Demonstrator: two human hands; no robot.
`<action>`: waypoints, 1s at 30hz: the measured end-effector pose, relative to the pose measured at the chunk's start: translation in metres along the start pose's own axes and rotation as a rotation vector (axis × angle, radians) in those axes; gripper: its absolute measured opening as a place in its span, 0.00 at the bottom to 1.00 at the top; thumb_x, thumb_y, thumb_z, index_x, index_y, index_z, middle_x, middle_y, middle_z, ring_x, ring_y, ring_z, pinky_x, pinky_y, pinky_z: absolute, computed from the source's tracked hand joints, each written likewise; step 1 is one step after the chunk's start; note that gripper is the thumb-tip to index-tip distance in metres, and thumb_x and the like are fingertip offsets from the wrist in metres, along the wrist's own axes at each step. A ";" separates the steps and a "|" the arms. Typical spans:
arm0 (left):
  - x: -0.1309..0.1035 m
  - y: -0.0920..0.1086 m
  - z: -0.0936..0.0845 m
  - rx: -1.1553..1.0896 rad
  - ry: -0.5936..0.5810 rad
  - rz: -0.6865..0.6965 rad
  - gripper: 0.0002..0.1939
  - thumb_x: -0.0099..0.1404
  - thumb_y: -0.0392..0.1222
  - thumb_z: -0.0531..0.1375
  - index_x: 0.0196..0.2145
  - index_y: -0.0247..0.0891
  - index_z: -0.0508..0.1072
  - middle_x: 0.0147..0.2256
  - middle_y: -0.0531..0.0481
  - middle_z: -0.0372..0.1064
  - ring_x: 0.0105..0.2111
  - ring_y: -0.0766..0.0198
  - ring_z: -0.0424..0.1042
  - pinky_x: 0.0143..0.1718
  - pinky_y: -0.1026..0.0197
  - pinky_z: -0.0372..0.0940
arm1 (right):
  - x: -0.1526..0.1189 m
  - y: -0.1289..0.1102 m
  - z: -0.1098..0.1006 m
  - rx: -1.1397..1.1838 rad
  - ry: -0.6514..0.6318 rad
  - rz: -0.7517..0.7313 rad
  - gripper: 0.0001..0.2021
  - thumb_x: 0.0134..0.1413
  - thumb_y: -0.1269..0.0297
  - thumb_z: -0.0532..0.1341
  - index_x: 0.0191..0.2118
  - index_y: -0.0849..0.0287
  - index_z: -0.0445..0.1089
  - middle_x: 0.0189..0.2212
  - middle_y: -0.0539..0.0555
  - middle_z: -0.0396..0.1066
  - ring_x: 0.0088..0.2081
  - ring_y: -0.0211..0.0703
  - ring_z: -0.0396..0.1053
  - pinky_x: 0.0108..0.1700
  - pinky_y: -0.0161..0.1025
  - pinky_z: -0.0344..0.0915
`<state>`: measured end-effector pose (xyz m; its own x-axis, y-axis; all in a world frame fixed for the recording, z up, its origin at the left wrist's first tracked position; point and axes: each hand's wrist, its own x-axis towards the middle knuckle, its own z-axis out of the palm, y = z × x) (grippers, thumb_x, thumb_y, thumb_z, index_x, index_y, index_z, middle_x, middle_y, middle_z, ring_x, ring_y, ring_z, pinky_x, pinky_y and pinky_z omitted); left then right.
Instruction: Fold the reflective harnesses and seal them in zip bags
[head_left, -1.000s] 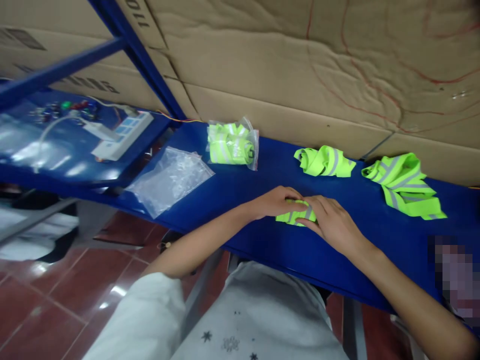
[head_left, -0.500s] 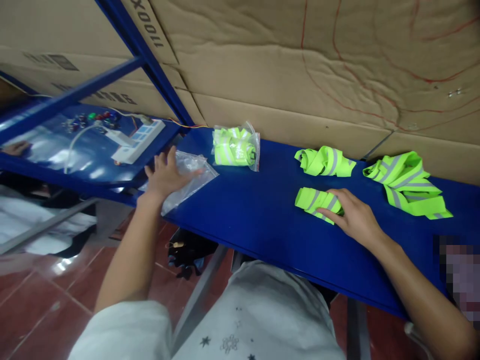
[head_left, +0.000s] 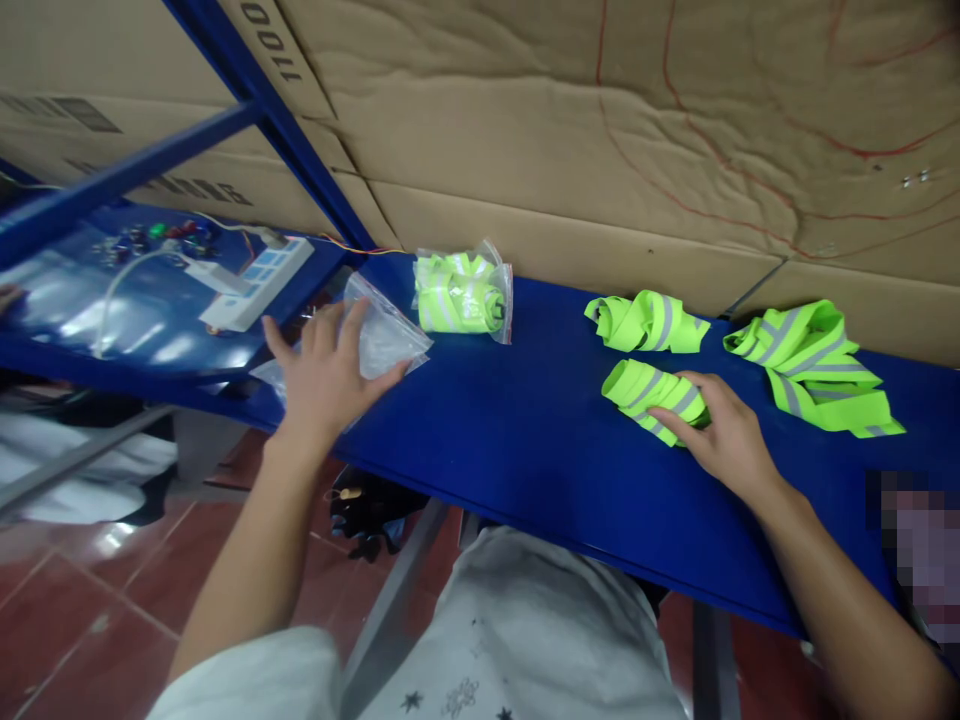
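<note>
My right hand (head_left: 724, 440) grips a rolled neon-yellow reflective strap (head_left: 649, 397) with grey stripes, thumb in front and fingers behind. Its roll is at or just above the blue tabletop (head_left: 480, 430). On the left, my left hand (head_left: 322, 375) is spread over a clear zip bag (head_left: 386, 335), fingers apart; whether the fingertips touch the plastic I cannot tell. Beyond that bag stands a filled zip bag (head_left: 461, 295) with a rolled yellow strap inside. Two more loose straps lie at the back: a coiled strap (head_left: 649, 322) and a looser, folded strap (head_left: 814, 365).
A white power strip (head_left: 259, 290) with a plug and cable lies on the left table section, near small coloured parts (head_left: 161, 240). A blue frame post (head_left: 300, 170) rises there. Cardboard (head_left: 487, 130) walls the back edge. Another person's fingers (head_left: 9, 297) show at the far left.
My right hand has tipped the rolled strap and shifted slightly right with it. My left hand's fingers have spread wider, and the clear bag's upper edge has risen.
</note>
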<state>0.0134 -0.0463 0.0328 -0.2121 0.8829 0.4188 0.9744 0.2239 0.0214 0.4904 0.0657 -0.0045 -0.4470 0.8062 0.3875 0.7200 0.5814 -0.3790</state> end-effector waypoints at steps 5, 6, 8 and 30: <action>-0.019 0.069 -0.008 -0.146 0.015 0.317 0.50 0.63 0.65 0.65 0.73 0.42 0.50 0.65 0.33 0.61 0.65 0.36 0.62 0.71 0.26 0.28 | -0.002 -0.015 -0.005 0.267 0.026 0.156 0.25 0.60 0.43 0.65 0.54 0.57 0.70 0.40 0.56 0.76 0.34 0.46 0.74 0.33 0.40 0.70; -0.023 0.087 -0.006 -0.197 -0.012 0.400 0.50 0.63 0.64 0.64 0.73 0.41 0.51 0.64 0.32 0.63 0.64 0.38 0.64 0.71 0.27 0.29 | -0.003 -0.021 -0.006 0.351 0.009 0.180 0.24 0.60 0.44 0.65 0.53 0.56 0.70 0.39 0.55 0.76 0.34 0.46 0.74 0.34 0.39 0.71; -0.031 0.121 0.000 -0.294 -0.089 0.521 0.49 0.65 0.64 0.62 0.73 0.38 0.51 0.63 0.32 0.64 0.64 0.41 0.64 0.71 0.29 0.29 | -0.004 -0.033 -0.009 0.493 -0.063 0.211 0.23 0.60 0.45 0.66 0.52 0.56 0.71 0.36 0.53 0.76 0.34 0.44 0.74 0.33 0.37 0.72; -0.046 0.174 0.016 -0.326 -0.391 0.610 0.57 0.62 0.71 0.61 0.75 0.40 0.42 0.72 0.32 0.49 0.72 0.38 0.48 0.68 0.24 0.17 | -0.010 -0.043 -0.014 0.160 -0.465 0.159 0.23 0.61 0.42 0.63 0.49 0.56 0.72 0.43 0.55 0.78 0.40 0.50 0.77 0.39 0.42 0.68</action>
<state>0.1917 -0.0415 0.0029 0.4139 0.9054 0.0942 0.8873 -0.4244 0.1807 0.4711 0.0313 0.0197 -0.5539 0.8282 -0.0858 0.7241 0.4283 -0.5406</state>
